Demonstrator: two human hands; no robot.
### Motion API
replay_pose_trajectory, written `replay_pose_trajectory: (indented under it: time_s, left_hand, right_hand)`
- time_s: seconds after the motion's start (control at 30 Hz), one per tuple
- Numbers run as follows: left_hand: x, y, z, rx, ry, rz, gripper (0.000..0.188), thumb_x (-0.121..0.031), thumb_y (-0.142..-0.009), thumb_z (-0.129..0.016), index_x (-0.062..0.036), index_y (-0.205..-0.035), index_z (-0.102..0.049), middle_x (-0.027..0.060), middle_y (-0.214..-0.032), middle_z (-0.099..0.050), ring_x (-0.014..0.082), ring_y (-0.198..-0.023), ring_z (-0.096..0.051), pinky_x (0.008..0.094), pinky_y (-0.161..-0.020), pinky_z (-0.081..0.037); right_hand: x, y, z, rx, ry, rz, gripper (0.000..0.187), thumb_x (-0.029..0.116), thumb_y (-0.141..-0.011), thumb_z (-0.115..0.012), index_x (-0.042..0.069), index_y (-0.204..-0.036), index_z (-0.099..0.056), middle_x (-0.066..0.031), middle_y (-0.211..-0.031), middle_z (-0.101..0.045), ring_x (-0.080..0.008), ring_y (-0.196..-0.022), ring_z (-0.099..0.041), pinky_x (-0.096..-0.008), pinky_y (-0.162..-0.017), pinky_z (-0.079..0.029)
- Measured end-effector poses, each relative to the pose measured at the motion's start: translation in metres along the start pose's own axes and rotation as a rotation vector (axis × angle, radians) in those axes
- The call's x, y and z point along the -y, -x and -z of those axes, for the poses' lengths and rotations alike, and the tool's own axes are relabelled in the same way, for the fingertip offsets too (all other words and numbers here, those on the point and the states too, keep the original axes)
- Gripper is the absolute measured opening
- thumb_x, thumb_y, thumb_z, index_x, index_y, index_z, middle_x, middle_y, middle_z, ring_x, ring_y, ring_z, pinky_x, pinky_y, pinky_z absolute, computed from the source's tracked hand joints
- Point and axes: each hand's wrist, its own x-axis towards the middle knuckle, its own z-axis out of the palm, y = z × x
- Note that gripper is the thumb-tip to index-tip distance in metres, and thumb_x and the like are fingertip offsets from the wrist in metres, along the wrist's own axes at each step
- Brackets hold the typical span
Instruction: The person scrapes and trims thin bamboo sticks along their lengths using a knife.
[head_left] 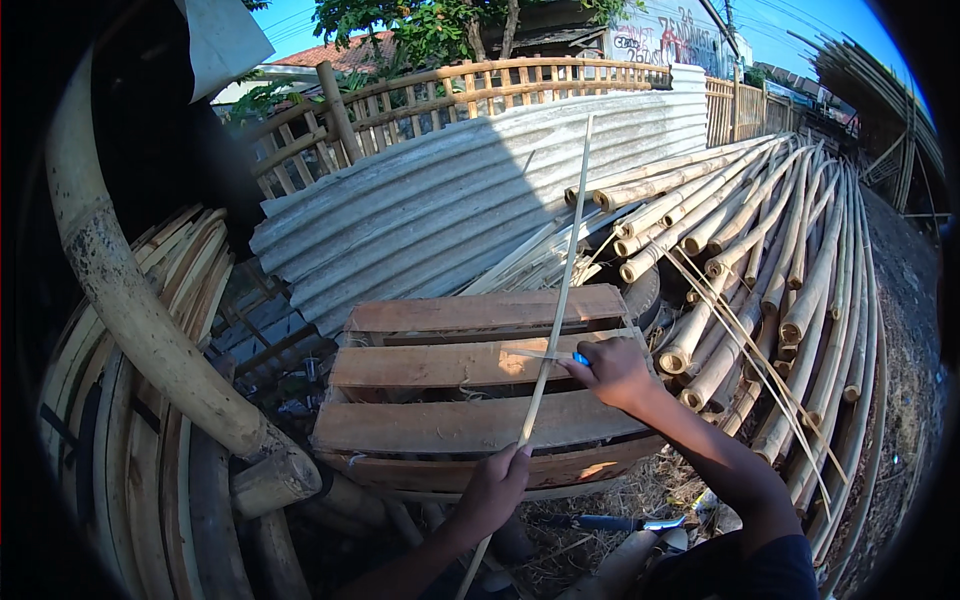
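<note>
A long, thin bamboo strip slants up and away in front of me. Its lower part is gripped in my left hand, fingers closed and thumb along the strip. My right hand is closed around a knife, whose blue handle shows just beyond the fingers. The narrow knife blade points left and crosses the strip at about mid-length; how deep it bites cannot be seen. Beneath both hands stands a wooden slatted crate, with gaps between its planks.
Many bamboo poles lie heaped on the right, with thin strips across them. A thick bamboo pole and split bamboo rise at left. Corrugated sheeting leans behind the crate. A bladed tool lies low in front.
</note>
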Motion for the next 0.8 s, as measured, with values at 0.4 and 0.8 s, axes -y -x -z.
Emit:
replay_pose_trajectory:
  time_s: [0.4,0.8]
  left_hand:
    - [-0.005,0.019,-0.020,0.070,0.060,0.076,0.026,-0.028,-0.100,-0.039,-0.0102,-0.081,-0.038,-0.0054,-0.056,-0.029,0.0036,-0.040,-0.027,0.0210,-0.035,-0.023]
    - [0.009,0.008,-0.011,0.004,0.002,0.030,0.027,-0.027,-0.099,-0.041,-0.0047,-0.085,-0.046,-0.0052,-0.054,-0.034,0.0041,-0.044,-0.035,0.0223,-0.041,-0.033]
  right_hand:
    - [-0.037,-0.008,0.016,-0.073,0.024,-0.320,0.047,0.042,-0.090,-0.051,0.006,-0.061,-0.059,-0.0142,-0.047,-0.053,-0.0329,-0.043,-0.055,-0.0416,-0.042,-0.042]
    - [-0.025,0.001,-0.002,0.078,0.167,-0.219,0.055,0.051,-0.087,-0.050,0.008,-0.054,-0.057,-0.0124,-0.043,-0.050,-0.0297,-0.040,-0.054,-0.0403,-0.039,-0.042]
